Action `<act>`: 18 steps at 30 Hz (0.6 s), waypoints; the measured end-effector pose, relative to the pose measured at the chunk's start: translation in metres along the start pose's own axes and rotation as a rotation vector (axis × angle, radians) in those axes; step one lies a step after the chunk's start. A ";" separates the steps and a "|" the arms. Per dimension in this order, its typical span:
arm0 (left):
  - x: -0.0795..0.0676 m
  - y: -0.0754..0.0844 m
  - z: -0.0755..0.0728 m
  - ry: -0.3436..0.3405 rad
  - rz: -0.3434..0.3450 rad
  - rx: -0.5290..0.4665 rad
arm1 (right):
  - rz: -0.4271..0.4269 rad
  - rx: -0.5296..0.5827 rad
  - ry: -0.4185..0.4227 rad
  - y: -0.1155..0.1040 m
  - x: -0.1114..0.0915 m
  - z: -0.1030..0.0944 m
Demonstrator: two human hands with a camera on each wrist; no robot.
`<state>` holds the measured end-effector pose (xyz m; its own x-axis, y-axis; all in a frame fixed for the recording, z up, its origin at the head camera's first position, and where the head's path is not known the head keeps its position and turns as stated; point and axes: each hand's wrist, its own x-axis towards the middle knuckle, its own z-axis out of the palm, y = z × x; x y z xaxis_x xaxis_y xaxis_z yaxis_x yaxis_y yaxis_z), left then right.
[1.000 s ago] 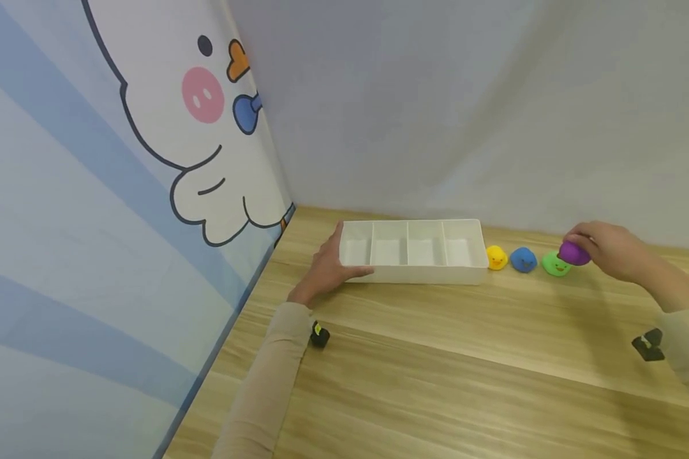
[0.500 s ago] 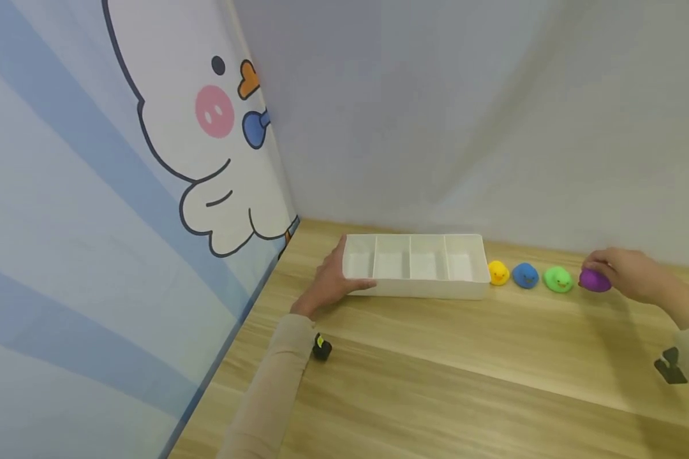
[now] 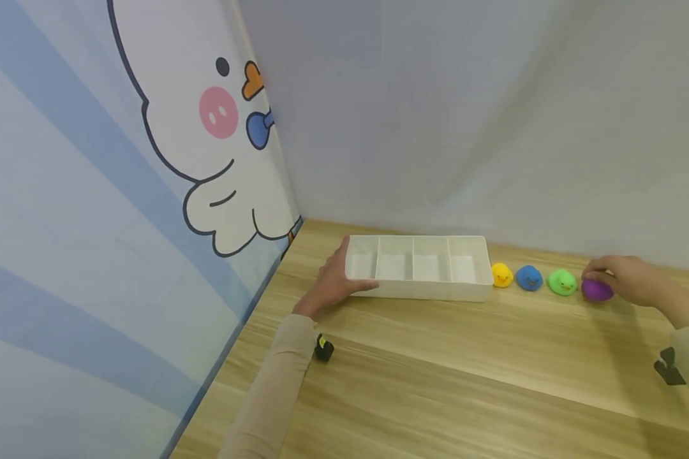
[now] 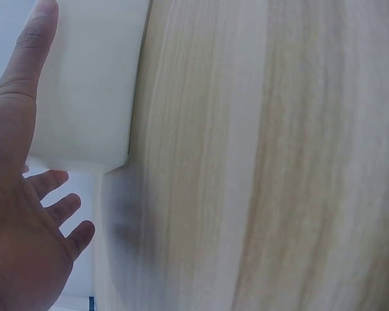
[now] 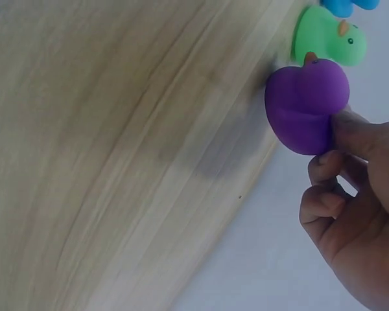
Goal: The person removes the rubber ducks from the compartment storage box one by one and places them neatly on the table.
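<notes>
In the head view, my left hand (image 3: 334, 278) spans the left end of a white four-section box (image 3: 425, 291). Its straight thumb (image 4: 34, 48) lies along the front wall, while other fingers spread loosely past the end in the left wrist view. Over at the right, my right hand (image 3: 631, 280) pinches a purple rubber duck (image 5: 305, 107) by its back end between thumb and fingers. The duck is low at the tabletop, beside a green rubber duck (image 3: 562, 282). A blue rubber duck (image 3: 529, 278) and a yellow one complete the row leading to the box.
The yellow rubber duck (image 3: 502, 275) sits right at the box's right end. Behind the wooden table (image 3: 436, 370) rises a grey-white cloth backdrop (image 3: 465, 127). A cartoon-printed cloth (image 3: 166, 210) borders the left side.
My right hand has carried the purple duck right and down, from over the green duck to the row's right end. My left hand stays at the box. The head view has tilted slightly.
</notes>
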<state>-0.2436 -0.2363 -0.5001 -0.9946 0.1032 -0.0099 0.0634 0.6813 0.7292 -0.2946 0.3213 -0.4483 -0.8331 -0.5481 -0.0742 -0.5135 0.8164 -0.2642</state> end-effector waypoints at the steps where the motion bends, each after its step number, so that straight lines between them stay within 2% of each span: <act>1: 0.000 0.000 0.001 0.000 -0.002 -0.002 | 0.003 0.002 0.001 0.001 -0.001 0.001; 8: 0.000 0.000 0.005 -0.004 -0.011 0.003 | 0.038 -0.006 -0.001 0.007 -0.006 0.004; 18: 0.001 0.001 0.001 -0.014 -0.028 0.025 | 0.014 0.016 0.095 0.006 -0.003 -0.001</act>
<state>-0.2448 -0.2349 -0.4999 -0.9947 0.0943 -0.0400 0.0380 0.7021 0.7111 -0.2957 0.3278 -0.4491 -0.8566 -0.5159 0.0133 -0.4985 0.8205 -0.2796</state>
